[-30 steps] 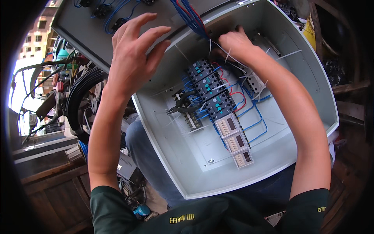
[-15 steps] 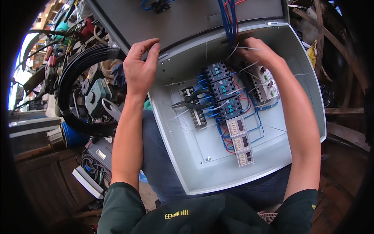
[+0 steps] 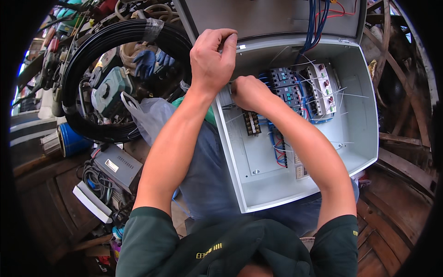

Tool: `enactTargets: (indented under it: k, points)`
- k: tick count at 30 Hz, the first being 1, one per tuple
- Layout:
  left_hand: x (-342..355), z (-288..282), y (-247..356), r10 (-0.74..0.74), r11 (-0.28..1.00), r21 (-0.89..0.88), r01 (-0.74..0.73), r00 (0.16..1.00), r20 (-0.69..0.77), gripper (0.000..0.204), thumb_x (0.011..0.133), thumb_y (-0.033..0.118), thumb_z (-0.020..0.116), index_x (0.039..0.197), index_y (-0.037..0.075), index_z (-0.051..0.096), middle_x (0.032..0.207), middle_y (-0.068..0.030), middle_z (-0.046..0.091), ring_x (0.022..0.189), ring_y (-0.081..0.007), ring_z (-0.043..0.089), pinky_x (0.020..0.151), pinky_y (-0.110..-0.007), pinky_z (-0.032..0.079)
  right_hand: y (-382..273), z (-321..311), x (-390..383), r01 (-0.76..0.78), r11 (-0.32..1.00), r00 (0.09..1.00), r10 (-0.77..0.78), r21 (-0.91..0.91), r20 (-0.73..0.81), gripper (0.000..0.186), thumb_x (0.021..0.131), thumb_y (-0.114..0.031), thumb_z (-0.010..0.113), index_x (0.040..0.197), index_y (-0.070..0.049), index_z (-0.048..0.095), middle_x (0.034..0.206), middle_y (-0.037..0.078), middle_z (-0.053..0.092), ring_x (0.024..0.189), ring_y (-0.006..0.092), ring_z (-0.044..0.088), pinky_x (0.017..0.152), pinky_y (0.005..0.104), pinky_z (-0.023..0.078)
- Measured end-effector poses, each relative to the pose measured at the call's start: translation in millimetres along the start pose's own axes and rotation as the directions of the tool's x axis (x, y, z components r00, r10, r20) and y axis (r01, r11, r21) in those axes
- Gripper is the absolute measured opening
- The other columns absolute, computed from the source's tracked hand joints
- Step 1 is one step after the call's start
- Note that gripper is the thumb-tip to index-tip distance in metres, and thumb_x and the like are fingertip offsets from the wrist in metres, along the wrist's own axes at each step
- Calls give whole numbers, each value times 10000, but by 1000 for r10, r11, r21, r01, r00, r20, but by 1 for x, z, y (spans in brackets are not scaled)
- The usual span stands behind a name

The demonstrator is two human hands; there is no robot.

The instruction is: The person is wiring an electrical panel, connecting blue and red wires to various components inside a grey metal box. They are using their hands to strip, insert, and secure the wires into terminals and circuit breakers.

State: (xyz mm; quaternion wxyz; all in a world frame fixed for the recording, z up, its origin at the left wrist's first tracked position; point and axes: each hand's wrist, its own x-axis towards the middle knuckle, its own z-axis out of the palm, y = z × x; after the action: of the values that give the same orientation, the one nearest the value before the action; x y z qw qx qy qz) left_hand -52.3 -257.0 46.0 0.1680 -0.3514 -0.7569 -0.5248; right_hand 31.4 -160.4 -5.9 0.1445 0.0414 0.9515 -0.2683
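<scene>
Above the box's upper left edge is my left hand point(image 3: 212, 62), its fingers curled and thumb close to the forefinger; anything pinched there is too small to make out. My right hand point(image 3: 251, 94) reaches across inside the grey metal electrical box point(image 3: 272, 201), closed near its left wall. What its fingers hold is hidden. A dark tool tip, apparently of pliers point(image 3: 227, 106), shows beside it. Below it sits a black terminal block point(image 3: 252, 123). Contactors point(image 3: 282, 78) with blue and red wires stand further right, next to white breakers point(image 3: 321, 90). Thin white cable ties stick out among them.
The box rests on my lap, its door point(image 3: 272, 18) swung open at the far side with a wire bundle point(image 3: 315, 23) hanging from it. To the left lie a coil of black cable point(image 3: 74, 60), a plastic bag point(image 3: 154, 117), a blue can point(image 3: 76, 140) and a grey device point(image 3: 117, 168).
My right hand has moved from the box's far side to its left part, over where the pliers lay. In the picture, the box and my left hand have shifted right; my left thumb and forefinger are closer together.
</scene>
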Motion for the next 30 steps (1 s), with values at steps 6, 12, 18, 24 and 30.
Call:
enactTargets:
  k: [6,12,18,24,30]
  points:
    - [1,-16,5,-9,1000,-13,10,999,38,90,899,43,668,959,-11,706,814,-81,642,686,-133,592,636,-259,477,-18,59,58,26,964,999,-35,-265,-30,228,879,-167,584,999,-130,775,1035,106,751,955,250,732,811,398,576]
    - [4,0,27,-37,990,-130,50,994,99,84,889,29,664,951,-13,703,827,-97,645,691,-161,604,641,-274,486,14,119,82,67,990,922,-107,-121,-371,426,919,-214,542,1325,-110,614,1345,156,616,1289,280,554,1097,483,350]
    - [6,-6,24,-39,994,-99,51,992,121,93,880,29,659,950,-14,704,837,-111,650,698,-188,613,651,-289,494,-16,76,63,-80,987,996,84,-141,28,499,951,-258,473,1423,-107,523,1434,158,548,1391,276,455,1150,556,249]
    - [3,-4,-2,-94,991,108,76,980,175,117,875,91,656,919,-5,705,848,-153,649,751,-287,650,706,-362,521,-19,78,69,-201,979,972,205,44,-117,544,953,-257,464,1472,-93,456,1479,159,503,1406,283,436,1173,571,189]
    - [5,0,-5,-74,994,90,60,983,166,88,855,96,660,881,24,705,844,-159,655,815,-360,642,739,-433,519,-21,57,64,-193,977,976,202,94,-87,575,927,-276,504,1467,-85,459,1491,157,487,1412,305,422,1184,576,159]
